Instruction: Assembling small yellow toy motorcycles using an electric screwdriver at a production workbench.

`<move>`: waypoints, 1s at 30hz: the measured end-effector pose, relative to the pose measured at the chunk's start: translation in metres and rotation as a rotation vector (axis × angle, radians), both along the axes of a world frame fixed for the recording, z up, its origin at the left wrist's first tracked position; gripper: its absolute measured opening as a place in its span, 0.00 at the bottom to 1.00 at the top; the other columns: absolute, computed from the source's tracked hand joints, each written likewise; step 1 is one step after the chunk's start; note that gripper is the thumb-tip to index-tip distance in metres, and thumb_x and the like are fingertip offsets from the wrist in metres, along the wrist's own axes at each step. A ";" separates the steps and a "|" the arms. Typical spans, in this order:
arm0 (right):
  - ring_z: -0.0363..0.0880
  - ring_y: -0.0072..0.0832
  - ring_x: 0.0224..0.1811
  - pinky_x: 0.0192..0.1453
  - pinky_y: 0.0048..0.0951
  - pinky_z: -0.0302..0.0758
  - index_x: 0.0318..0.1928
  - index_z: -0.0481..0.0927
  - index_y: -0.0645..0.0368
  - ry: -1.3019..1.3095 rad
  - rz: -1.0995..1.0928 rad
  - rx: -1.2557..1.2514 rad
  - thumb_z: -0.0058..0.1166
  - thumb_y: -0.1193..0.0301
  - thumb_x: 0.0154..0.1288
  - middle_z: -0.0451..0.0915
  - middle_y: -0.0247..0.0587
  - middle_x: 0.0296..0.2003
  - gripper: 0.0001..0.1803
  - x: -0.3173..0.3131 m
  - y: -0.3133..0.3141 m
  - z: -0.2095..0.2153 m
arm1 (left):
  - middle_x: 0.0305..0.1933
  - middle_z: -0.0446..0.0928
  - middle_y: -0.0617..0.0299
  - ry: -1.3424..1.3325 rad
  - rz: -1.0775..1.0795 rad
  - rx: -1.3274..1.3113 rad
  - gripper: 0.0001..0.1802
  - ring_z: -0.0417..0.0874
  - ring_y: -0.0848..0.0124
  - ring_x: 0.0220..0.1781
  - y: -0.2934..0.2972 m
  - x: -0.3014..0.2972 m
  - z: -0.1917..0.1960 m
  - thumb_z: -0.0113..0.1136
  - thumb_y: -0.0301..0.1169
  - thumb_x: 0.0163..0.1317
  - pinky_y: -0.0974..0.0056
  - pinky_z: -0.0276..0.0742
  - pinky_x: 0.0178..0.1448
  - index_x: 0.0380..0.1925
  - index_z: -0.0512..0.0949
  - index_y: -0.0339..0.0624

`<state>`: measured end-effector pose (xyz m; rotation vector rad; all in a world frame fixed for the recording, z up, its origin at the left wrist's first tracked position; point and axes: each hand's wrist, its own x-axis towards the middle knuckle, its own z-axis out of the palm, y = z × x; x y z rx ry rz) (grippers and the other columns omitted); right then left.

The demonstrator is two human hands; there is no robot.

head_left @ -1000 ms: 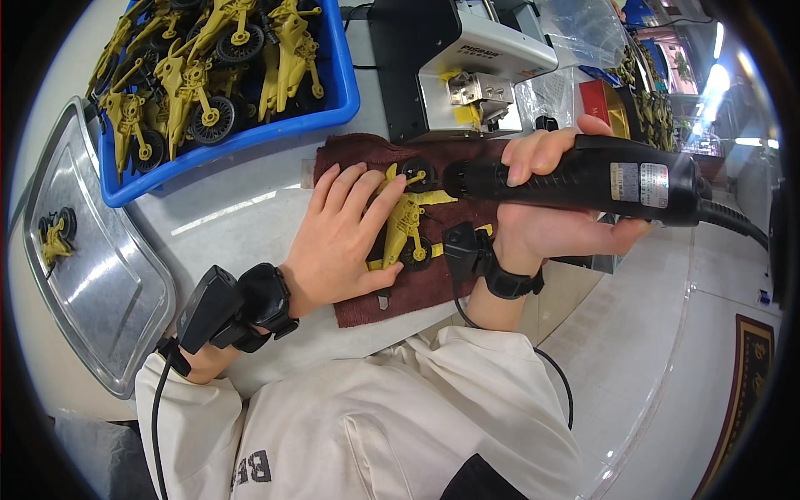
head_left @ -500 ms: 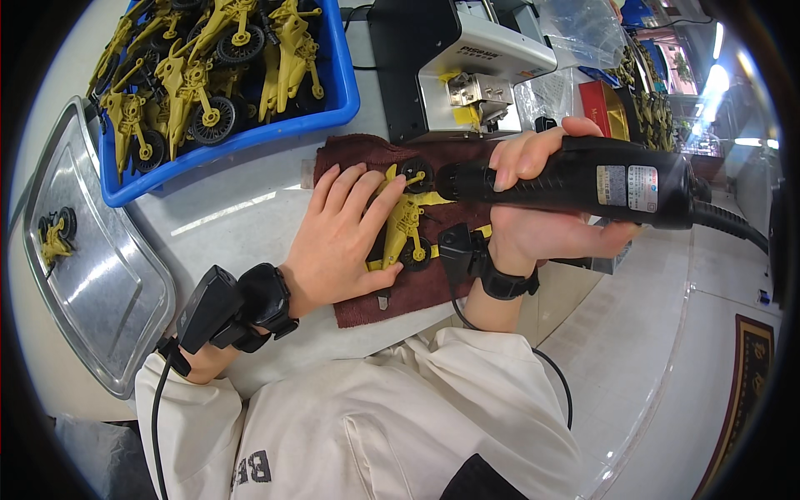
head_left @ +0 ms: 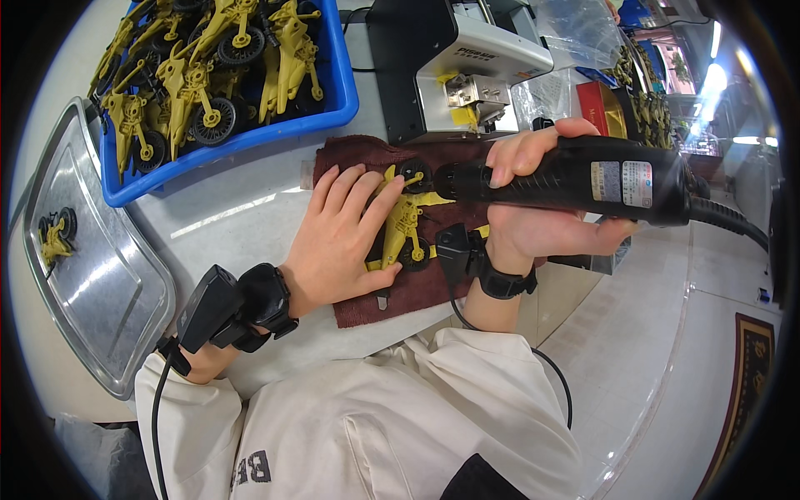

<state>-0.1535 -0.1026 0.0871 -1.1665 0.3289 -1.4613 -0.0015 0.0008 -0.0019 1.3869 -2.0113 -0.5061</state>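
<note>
A yellow toy motorcycle (head_left: 402, 221) with black wheels lies on its side on a dark red cloth (head_left: 367, 310). My left hand (head_left: 340, 229) holds it against the cloth, with the index finger by the upper wheel and the thumb at the lower end; the other fingers rest on the cloth. My right hand (head_left: 533, 208) is wrapped round a thick black corded power tool (head_left: 575, 177), held level. Its slotted front end points left, close to the upper wheel. Whether tool and toy touch, I cannot tell.
A blue bin (head_left: 242, 137) heaped with similar toys stands at the upper left. Left of me, a metal tray (head_left: 117, 300) carries a small yellow part with black wheels (head_left: 57, 236). A black and silver machine (head_left: 417, 75) stands beyond the cloth. The tool's cable (head_left: 725, 218) trails right.
My right hand and the power tool have shifted very slightly left. My left hand and the toy motorcycle have not visibly moved.
</note>
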 end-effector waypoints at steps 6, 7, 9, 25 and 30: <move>0.69 0.36 0.15 0.21 0.33 0.70 0.43 0.70 0.68 -0.012 -0.014 0.024 0.27 0.30 0.51 0.72 0.51 0.19 0.48 -0.002 0.000 -0.001 | 0.59 0.62 0.50 -0.003 -0.003 0.000 0.51 0.59 0.50 0.64 0.000 0.000 -0.001 0.69 0.45 0.38 0.45 0.50 0.70 0.63 0.60 0.40; 0.68 0.37 0.15 0.21 0.33 0.70 0.42 0.70 0.68 -0.008 -0.014 0.019 0.27 0.31 0.50 0.72 0.51 0.19 0.47 -0.002 0.000 -0.001 | 0.59 0.62 0.50 -0.004 -0.004 0.000 0.51 0.59 0.49 0.64 0.000 0.000 -0.001 0.68 0.45 0.38 0.45 0.50 0.70 0.64 0.59 0.40; 0.68 0.37 0.15 0.21 0.33 0.70 0.41 0.70 0.68 -0.003 -0.014 0.014 0.28 0.31 0.50 0.72 0.52 0.19 0.47 -0.003 -0.001 -0.002 | 0.59 0.62 0.50 -0.006 -0.005 -0.001 0.51 0.59 0.49 0.64 0.000 0.000 -0.001 0.68 0.46 0.38 0.45 0.50 0.70 0.64 0.59 0.40; 0.68 0.36 0.15 0.21 0.34 0.69 0.38 0.71 0.68 0.006 -0.047 0.003 0.27 0.27 0.49 0.72 0.52 0.18 0.50 -0.005 -0.001 0.001 | 0.59 0.62 0.49 -0.010 -0.008 0.001 0.50 0.59 0.49 0.64 0.000 0.000 0.000 0.68 0.46 0.39 0.45 0.50 0.70 0.64 0.60 0.40; 0.68 0.36 0.14 0.20 0.34 0.68 0.38 0.71 0.69 0.033 -0.072 0.003 0.26 0.26 0.49 0.72 0.50 0.18 0.51 -0.006 0.002 0.010 | 0.59 0.62 0.49 -0.003 -0.008 -0.001 0.50 0.59 0.49 0.64 0.000 0.001 0.000 0.68 0.46 0.39 0.45 0.50 0.70 0.63 0.60 0.40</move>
